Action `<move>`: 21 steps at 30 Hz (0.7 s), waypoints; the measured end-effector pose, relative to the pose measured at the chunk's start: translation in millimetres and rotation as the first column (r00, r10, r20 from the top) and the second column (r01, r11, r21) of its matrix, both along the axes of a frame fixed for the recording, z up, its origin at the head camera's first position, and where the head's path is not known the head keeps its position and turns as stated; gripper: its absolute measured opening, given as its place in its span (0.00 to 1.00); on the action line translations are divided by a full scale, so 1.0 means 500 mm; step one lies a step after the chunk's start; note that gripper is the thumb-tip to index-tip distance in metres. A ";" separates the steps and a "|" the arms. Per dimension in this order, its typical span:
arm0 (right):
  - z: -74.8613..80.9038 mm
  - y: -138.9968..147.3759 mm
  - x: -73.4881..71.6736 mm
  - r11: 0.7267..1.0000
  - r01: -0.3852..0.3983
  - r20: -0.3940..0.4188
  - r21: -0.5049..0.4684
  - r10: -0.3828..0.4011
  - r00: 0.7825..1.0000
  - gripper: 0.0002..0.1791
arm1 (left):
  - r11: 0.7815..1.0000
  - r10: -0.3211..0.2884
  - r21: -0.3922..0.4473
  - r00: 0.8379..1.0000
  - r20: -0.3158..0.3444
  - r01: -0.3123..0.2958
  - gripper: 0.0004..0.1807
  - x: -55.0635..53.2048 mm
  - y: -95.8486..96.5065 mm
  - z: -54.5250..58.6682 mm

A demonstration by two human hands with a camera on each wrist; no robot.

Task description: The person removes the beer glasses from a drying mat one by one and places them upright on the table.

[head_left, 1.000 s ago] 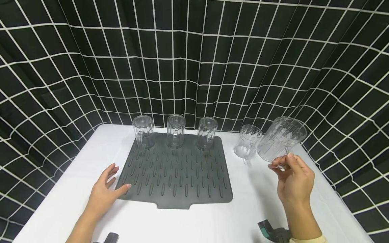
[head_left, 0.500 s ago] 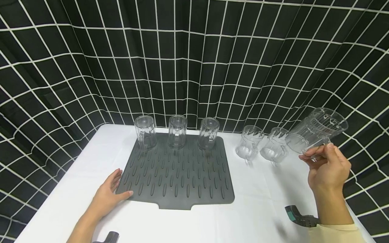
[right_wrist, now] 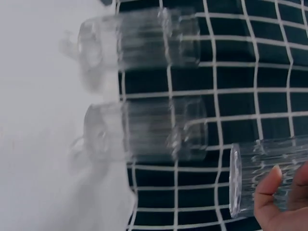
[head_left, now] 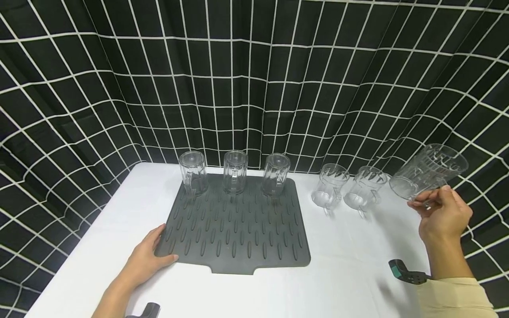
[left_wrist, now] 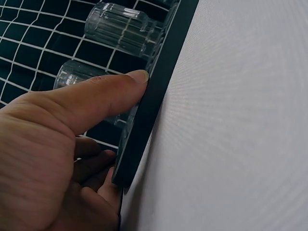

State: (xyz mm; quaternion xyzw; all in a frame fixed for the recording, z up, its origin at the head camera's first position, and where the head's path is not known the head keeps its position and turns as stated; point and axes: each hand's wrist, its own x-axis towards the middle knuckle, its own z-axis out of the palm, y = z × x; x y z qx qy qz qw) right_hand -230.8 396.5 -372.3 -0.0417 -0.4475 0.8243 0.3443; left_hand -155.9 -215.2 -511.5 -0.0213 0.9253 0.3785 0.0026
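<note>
At the right, my right hand (head_left: 445, 218) holds a clear glass mug (head_left: 425, 170) by its handle, tilted and raised above the table. In the right wrist view the fingers and thumb close round this mug (right_wrist: 248, 178). My left hand (head_left: 141, 265) rests at the near left corner of a dark grey drying mat (head_left: 238, 227). Its thumb (left_wrist: 110, 94) lies against the mat's front edge, with the fingers along the left edge. Three glass mugs stand upside down in a row at the mat's back: left (head_left: 193, 172), middle (head_left: 235, 172) and right (head_left: 275, 174).
Two more glass mugs, one nearer (head_left: 330, 185) and one farther right (head_left: 366, 187), stand upright to the right of the mat on the white tabletop (head_left: 278, 293). A black curtain with a white grid (head_left: 258, 88) encloses the back and sides.
My right hand has lifted the held mug and carried it to the right, away from the two standing mugs. My left hand has come down onto the mat's corner.
</note>
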 end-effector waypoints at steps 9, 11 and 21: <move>-0.053 0.080 -0.036 0.997 -0.031 0.126 -0.073 0.040 0.991 0.20 | 1.000 0.006 -0.002 1.000 0.008 -0.006 0.56 0.003 0.007 -0.005; -0.071 0.101 -0.042 0.993 -0.076 0.132 -0.092 0.087 0.987 0.20 | 1.000 0.005 -0.003 1.000 0.009 -0.005 0.56 0.004 0.011 -0.006; -0.149 0.137 -0.084 0.931 -0.296 0.131 -0.216 0.328 0.936 0.23 | 1.000 0.000 -0.026 1.000 -0.015 -0.001 0.56 0.006 0.006 0.002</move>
